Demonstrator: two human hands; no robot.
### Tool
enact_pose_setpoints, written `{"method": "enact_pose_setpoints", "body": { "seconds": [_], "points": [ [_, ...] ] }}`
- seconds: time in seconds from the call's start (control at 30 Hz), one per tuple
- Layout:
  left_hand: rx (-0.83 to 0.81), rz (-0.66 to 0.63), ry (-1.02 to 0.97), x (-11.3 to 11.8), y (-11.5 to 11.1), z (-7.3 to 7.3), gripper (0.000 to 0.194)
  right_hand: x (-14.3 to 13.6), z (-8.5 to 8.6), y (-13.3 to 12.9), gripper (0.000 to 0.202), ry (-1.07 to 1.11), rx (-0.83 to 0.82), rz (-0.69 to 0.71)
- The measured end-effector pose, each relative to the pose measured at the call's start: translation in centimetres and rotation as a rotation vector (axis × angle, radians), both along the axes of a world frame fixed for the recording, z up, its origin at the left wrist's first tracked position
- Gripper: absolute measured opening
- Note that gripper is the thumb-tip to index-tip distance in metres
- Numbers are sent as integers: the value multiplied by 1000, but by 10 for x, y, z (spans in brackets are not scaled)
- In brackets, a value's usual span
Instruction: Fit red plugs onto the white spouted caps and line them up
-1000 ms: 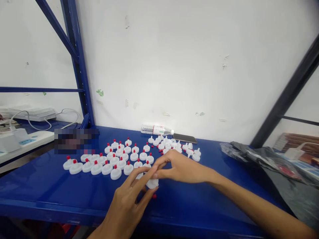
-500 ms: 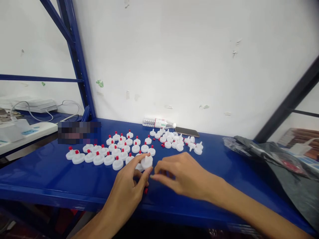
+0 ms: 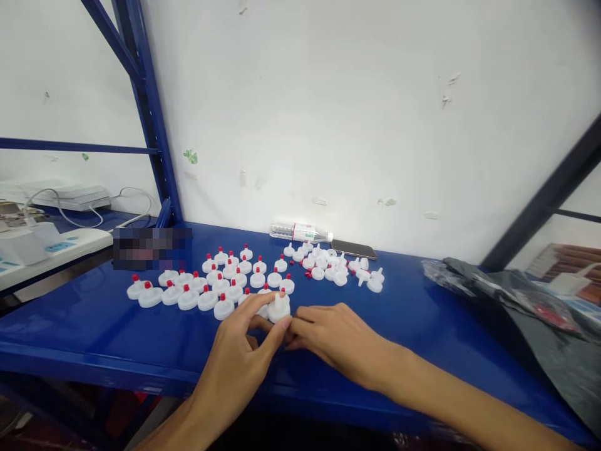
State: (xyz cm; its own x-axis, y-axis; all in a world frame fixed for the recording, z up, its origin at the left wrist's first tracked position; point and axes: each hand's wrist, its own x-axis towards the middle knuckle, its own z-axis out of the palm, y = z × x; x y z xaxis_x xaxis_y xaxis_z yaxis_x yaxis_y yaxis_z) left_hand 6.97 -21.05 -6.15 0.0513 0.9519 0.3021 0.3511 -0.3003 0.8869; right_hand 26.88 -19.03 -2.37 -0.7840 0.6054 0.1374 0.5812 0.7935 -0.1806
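My left hand (image 3: 251, 344) holds a white nozzle cap (image 3: 279, 308) between thumb and index finger, its spout pointing up. My right hand (image 3: 323, 335) is closed just right of it, its fingertips pressed together by my left thumb; whatever they hold is hidden. Left of and behind my hands stand several white caps with red tips (image 3: 224, 307). A pile of white caps without red tips (image 3: 340, 277) lies farther back on the right, with small red tips (image 3: 308, 274) scattered among them.
A clear bottle (image 3: 300, 232) and a dark phone (image 3: 354, 250) lie at the back of the blue table (image 3: 117, 338). Grey plastic bags (image 3: 530, 326) cover the right side. A white power strip (image 3: 56, 250) is at the left, beside a blue metal post (image 3: 153, 113).
My right hand has moved down and left to meet my left hand, and its fingers have closed together. The white cap stays in my left hand.
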Motion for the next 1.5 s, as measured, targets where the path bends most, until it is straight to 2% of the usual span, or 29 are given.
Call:
{"method": "enact_pose_setpoints", "body": {
  "seconds": [0.17, 0.27, 0.43, 0.57, 0.87, 0.97, 1.1, 1.23, 1.3, 1.37, 1.43, 1.5],
  "points": [
    [64, -64, 146, 1, 0, -2, 40, 19, 23, 7, 10, 435, -115, -164],
    [100, -74, 212, 1, 0, -3, 36, 16, 28, 6, 6, 558, -85, -188],
    [137, -126, 312, 0, 0, -2, 21, 4, 13, 3, 9, 566, -35, -87],
    [91, -157, 378, -1, 1, -2, 18, 3, 6, 4, 10, 562, -52, -61],
    [33, -220, 389, -1, 2, -3, 5, -3, 1, 1, 10, 521, -210, -37],
    [5, -193, 434, 0, 4, -4, 14, -4, 0, 4, 9, 506, -240, -81],
    [18, -124, 427, 2, 5, -6, 52, 1, 0, 12, 10, 462, -207, -183],
    [153, -113, 329, 3, -1, -5, 40, 3, 0, 21, 12, 446, -156, -214],
    [175, -129, 302, 2, -5, -2, 37, 2, 0, 25, 13, 415, -116, -203],
    [176, -136, 283, 1, -7, -1, 36, 0, 1, 29, 14, 384, -142, -192],
    [171, -143, 271, 1, -7, 0, 36, 0, 6, 33, 25, 370, -184, -203],
    [161, -147, 266, 0, -7, 1, 38, 4, 15, 38, 33, 362, -145, -236]
  ]
}}
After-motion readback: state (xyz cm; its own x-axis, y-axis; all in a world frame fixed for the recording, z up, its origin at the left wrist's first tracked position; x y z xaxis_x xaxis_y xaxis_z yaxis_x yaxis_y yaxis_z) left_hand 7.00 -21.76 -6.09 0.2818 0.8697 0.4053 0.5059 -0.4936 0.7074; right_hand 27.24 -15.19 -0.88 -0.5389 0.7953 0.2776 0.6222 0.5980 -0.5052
